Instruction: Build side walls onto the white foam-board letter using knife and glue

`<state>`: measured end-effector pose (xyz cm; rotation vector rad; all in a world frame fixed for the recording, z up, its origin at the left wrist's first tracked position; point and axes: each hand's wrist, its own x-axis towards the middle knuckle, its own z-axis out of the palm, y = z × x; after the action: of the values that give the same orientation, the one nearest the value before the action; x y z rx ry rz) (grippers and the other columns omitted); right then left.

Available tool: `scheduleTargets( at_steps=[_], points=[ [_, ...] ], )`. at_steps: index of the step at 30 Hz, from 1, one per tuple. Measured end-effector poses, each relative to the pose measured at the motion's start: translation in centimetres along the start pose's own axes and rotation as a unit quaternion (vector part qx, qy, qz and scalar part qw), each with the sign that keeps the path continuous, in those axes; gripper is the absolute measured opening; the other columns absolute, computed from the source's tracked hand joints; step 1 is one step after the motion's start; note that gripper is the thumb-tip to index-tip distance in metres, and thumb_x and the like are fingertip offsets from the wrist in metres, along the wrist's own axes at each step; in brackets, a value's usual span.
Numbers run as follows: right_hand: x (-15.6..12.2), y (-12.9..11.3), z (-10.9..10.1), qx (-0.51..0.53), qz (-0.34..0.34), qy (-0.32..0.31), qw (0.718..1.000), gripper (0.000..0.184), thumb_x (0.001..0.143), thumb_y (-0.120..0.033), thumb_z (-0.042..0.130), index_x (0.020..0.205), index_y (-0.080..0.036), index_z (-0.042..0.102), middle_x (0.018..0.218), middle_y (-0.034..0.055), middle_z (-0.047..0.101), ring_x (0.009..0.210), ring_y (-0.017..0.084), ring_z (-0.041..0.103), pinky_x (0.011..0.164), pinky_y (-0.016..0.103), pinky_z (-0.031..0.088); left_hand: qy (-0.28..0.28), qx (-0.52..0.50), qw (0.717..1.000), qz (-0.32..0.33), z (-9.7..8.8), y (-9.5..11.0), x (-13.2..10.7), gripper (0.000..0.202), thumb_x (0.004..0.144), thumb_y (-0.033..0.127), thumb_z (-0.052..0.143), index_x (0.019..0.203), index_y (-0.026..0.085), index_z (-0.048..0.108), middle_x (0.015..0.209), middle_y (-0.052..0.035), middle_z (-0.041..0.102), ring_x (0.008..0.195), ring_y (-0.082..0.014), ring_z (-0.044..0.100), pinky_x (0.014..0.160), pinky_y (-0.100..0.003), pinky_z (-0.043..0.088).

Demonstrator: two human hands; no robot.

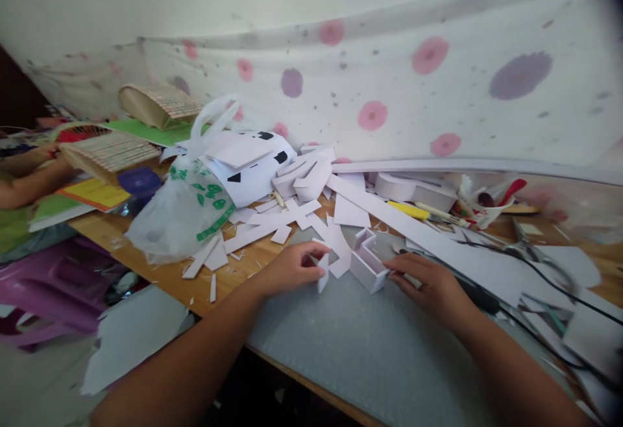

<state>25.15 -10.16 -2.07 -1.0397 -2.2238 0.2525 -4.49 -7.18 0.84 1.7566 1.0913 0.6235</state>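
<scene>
My left hand (292, 268) pinches a small white foam-board piece (324, 273) upright just above the grey cutting mat (370, 342). My right hand (428, 282) rests on the mat with its fingertips against the right end of a white foam-board channel shape (367, 261). The two hands sit close together, the channel shape between them. Loose white strips and offcuts (292, 216) lie scattered just beyond the hands.
A plastic bag with green print (187, 209) stands at the left on the wooden table (160, 271). Yellow cutter (407, 210), black cable (549, 284), woven fans (109, 151) and books lie around. Another person's arm (19, 187) shows far left. A purple stool (53, 284) stands below.
</scene>
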Motion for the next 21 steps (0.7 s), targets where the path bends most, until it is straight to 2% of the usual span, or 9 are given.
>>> scheduleTargets(
  at_steps=[3,7,9,13,16,21],
  points=[
    [0.3,-0.1,0.2,0.005,-0.016,0.020,1.000,0.019,0.090,-0.019,0.053,0.104,-0.023,0.066,0.095,0.0080,0.070,0.086,0.019,0.068,0.078,0.035,0.055,0.027,-0.074,0.995,-0.063,-0.7,-0.8,-0.8,0.045,0.071,0.026,0.058,0.115,0.017,0.060,0.108,-0.0087,0.067,0.082,-0.0178,0.063,0.073,-0.031,0.049],
    [0.6,-0.4,0.3,0.010,-0.015,0.042,0.999,0.016,0.091,-0.022,0.052,0.096,-0.021,0.067,0.087,0.0079,0.070,0.079,0.019,0.068,0.071,0.033,0.055,0.043,-0.031,0.993,-0.109,-1.2,-0.6,-0.6,0.047,0.070,0.024,0.054,0.115,0.016,0.061,0.084,-0.0037,0.069,0.060,-0.0139,0.058,0.059,-0.026,0.045],
    [0.8,-0.6,0.3,0.004,-0.008,0.046,0.999,0.017,0.091,-0.023,0.051,0.092,-0.019,0.068,0.084,0.0081,0.070,0.076,0.019,0.067,0.068,0.032,0.054,0.051,0.017,0.992,-0.111,-1.3,-0.5,-0.2,0.044,0.069,0.028,0.053,0.109,0.013,0.063,0.075,-0.0016,0.066,0.052,-0.0125,0.053,0.052,-0.025,0.041],
    [0.9,-0.6,0.2,-0.016,0.008,0.039,0.999,0.015,0.089,-0.019,0.053,0.090,-0.019,0.067,0.087,0.0075,0.070,0.078,0.017,0.066,0.070,0.030,0.053,0.057,0.079,0.991,-0.092,-1.6,-1.4,1.0,0.041,0.068,0.036,0.055,0.101,0.013,0.065,0.066,0.0009,0.060,0.049,-0.0138,0.051,0.050,-0.026,0.038],
    [0.9,-0.4,0.1,-0.031,0.017,0.032,0.999,0.013,0.088,-0.017,0.054,0.091,-0.019,0.066,0.091,0.0075,0.070,0.082,0.017,0.066,0.072,0.028,0.052,0.056,0.080,0.991,-0.092,-1.7,-2.2,1.3,0.041,0.070,0.040,0.056,0.102,0.015,0.064,0.069,0.0004,0.060,0.049,-0.0139,0.051,0.051,-0.027,0.039],
    [1.0,-0.9,0.0,-0.075,0.037,-0.011,0.996,0.013,0.090,-0.023,0.055,0.095,-0.021,0.066,0.097,0.0055,0.070,0.089,0.016,0.065,0.079,0.027,0.050,0.101,0.056,0.989,-0.095,-1.9,-3.3,1.0,0.043,0.070,0.043,0.059,0.103,0.016,0.064,0.077,-0.0025,0.064,0.052,-0.0142,0.050,0.051,-0.027,0.042]
  ],
)
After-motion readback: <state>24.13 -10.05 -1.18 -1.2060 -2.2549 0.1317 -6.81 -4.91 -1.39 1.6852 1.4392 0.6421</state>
